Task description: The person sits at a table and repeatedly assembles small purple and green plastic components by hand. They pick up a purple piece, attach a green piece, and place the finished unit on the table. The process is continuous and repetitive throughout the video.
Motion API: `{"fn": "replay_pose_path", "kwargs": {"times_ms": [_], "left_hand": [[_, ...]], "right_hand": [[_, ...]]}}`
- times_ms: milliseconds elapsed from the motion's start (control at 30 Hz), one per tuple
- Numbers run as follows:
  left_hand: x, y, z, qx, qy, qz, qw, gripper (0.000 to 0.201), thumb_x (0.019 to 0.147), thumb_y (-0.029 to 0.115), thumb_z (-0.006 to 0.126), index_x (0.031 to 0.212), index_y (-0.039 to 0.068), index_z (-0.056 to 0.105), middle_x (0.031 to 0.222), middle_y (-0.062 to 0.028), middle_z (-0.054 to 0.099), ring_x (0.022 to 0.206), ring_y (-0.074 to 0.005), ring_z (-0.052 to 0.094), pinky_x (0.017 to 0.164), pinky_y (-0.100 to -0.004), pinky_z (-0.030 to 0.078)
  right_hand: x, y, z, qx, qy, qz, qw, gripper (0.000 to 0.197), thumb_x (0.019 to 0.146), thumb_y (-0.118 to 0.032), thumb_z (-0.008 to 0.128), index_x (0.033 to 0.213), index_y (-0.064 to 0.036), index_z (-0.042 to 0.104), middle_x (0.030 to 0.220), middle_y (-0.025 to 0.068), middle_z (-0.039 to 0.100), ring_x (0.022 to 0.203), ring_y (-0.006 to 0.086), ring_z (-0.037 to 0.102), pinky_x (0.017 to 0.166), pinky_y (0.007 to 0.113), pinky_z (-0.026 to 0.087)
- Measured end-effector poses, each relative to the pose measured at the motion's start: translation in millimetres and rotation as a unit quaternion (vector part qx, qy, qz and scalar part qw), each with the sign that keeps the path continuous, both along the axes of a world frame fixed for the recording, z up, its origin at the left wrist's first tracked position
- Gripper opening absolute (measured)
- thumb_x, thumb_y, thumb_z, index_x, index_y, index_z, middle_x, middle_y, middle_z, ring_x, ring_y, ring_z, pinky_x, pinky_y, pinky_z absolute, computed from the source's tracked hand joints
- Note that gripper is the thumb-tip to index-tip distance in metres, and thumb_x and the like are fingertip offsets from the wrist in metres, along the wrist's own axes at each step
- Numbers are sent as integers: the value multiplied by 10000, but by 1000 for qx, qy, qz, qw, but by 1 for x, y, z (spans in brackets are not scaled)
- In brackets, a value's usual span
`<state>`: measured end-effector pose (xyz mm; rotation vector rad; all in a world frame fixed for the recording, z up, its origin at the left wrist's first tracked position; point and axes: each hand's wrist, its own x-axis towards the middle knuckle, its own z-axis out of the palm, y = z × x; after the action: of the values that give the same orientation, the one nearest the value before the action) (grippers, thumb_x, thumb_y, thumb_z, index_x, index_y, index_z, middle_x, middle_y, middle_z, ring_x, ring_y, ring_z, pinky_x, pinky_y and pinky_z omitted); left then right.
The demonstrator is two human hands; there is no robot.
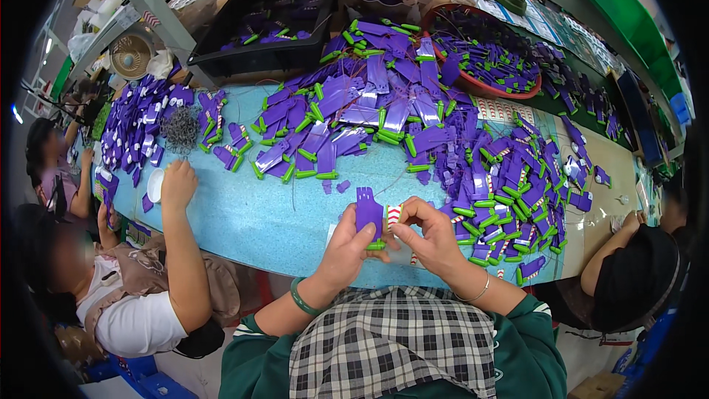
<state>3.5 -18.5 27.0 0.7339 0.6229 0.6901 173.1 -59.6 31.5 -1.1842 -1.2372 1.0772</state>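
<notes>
Near the front edge of the table, my left hand (343, 248) grips a flat purple plastic piece (368, 208) with a bright green end (376, 245) toward me. The thumb presses on its face. Beside it, my right hand (430, 241) pinches a red-and-white striped strip (394, 216) between thumb and fingers, against the right edge of the purple piece. How far the strip is stuck to the piece I cannot tell. To the right lies a heap of purple pieces with green ends (509, 203), several with striped bands.
A larger purple pile (354, 103) spreads across the blue table (295, 214). Behind it stand a black bin (221, 63) and a red basin (487, 92). A co-worker's hand (179, 183) rests at the left beside a white round dish (155, 185). Another person sits at the right.
</notes>
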Motion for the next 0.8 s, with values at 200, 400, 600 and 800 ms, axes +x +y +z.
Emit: {"fn": "replay_pose_path", "kwargs": {"times_ms": [200,400,600,800], "left_hand": [[-5,2,-7,-65,-69,-40,995,395,963,81,406,1351,95,333,1248,-87,480,1098,-186,545,851,-390,556],[-5,2,-10,-77,-91,-48,992,455,939,46,402,1381,94,309,1260,-83,474,1124,-190,531,889,-411,537],[-4,1,-12,-72,-97,-46,992,475,921,29,409,1381,93,309,1267,-88,470,1138,-193,526,901,-404,530],[-2,-1,-10,-36,-60,-50,996,472,896,-21,438,1346,78,334,1235,-84,478,1135,-191,527,902,-379,537]], "right_hand": [[-3,1,-10,-51,-15,6,999,140,810,-91,699,845,-9,591,806,46,618,751,124,584,726,278,478],[-4,0,-11,-53,-29,-6,998,146,797,-88,711,839,-6,598,810,55,622,761,133,586,739,286,480],[-5,0,-15,-39,-49,-25,998,149,784,-90,723,821,-8,604,798,60,616,746,138,574,720,288,471],[-6,-2,-14,-20,-80,-40,996,149,769,-93,733,807,-18,611,774,57,608,726,148,560,692,290,459]]}}
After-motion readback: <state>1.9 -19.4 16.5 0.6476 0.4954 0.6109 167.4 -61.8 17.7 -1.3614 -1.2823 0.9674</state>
